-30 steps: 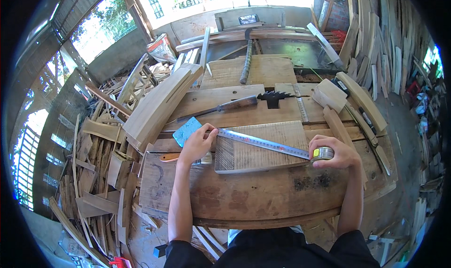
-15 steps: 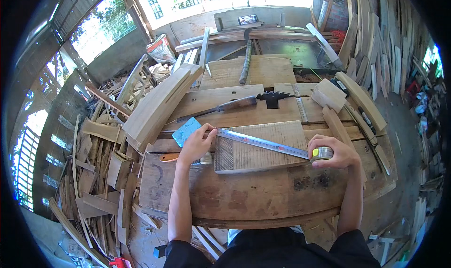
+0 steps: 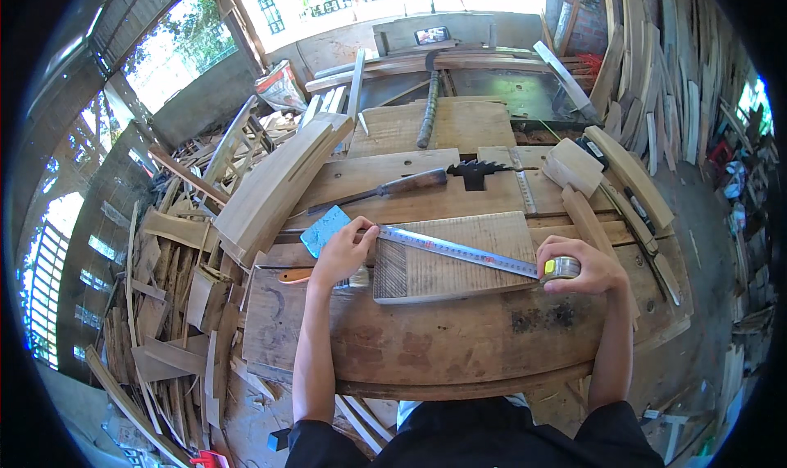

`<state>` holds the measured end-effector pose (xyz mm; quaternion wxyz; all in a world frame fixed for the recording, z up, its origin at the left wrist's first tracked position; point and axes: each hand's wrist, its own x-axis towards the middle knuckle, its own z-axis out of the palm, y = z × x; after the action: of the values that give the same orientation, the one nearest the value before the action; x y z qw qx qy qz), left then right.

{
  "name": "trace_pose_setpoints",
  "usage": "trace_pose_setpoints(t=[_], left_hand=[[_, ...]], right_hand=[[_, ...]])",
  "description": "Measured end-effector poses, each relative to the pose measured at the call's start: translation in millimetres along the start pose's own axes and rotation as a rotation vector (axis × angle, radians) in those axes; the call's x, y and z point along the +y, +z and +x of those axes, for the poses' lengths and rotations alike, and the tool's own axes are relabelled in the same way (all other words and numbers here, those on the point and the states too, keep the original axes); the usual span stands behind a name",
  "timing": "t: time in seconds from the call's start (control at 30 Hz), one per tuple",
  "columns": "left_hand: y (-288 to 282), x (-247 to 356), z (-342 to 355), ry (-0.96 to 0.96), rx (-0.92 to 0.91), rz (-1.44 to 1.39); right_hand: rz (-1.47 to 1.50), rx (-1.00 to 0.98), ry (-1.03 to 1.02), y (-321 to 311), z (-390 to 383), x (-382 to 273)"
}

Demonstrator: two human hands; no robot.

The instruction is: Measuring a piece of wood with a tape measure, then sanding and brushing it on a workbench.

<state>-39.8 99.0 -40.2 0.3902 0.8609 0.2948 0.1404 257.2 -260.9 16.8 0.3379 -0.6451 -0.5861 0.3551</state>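
Observation:
A tape measure point(image 3: 563, 267) is stretched slantwise over a wooden board point(image 3: 459, 275) whose left end bears dark hatching. My right hand point(image 3: 584, 265) is closed round the tape's case at the board's right end. At the upper left corner, my left hand point(image 3: 346, 247) pinches the free end of the blade. Beside that hand lies a light blue block point(image 3: 325, 229). An orange-handled tool point(image 3: 295, 275) and a pale brush-like piece point(image 3: 358, 278) lie near my left wrist, partly hidden by it.
Beyond the board lie a chisel-like tool with a wooden handle point(image 3: 416, 181), a toothed black piece point(image 3: 475, 169) and a curved-blade tool point(image 3: 428, 115). A wooden mallet head point(image 3: 574, 167) sits at right. Thick beams point(image 3: 279, 189) rest on the left, above heaped scrap wood point(image 3: 172, 345).

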Motion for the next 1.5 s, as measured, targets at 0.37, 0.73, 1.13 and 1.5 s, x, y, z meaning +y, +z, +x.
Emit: trace_pose_setpoints(t=[0.37, 0.73, 1.13, 1.5], left_hand=[[1.0, -2.9, 0.8, 0.024, 0.021, 0.028], [-0.5, -1.3, 0.9, 0.007, 0.003, 0.033], [0.4, -4.4, 0.6, -0.001, 0.008, 0.034], [-0.1, 0.4, 0.3, 0.027, 0.004, -0.009]], right_hand=[[-0.003, -0.007, 0.009, -0.5, 0.1, 0.1], [-0.004, 0.001, 0.016, 0.1, 0.5, -1.4], [-0.008, 0.002, -0.004, 0.8, 1.1, 3.0], [0.011, 0.007, 0.007, 0.3, -0.4, 3.0]])
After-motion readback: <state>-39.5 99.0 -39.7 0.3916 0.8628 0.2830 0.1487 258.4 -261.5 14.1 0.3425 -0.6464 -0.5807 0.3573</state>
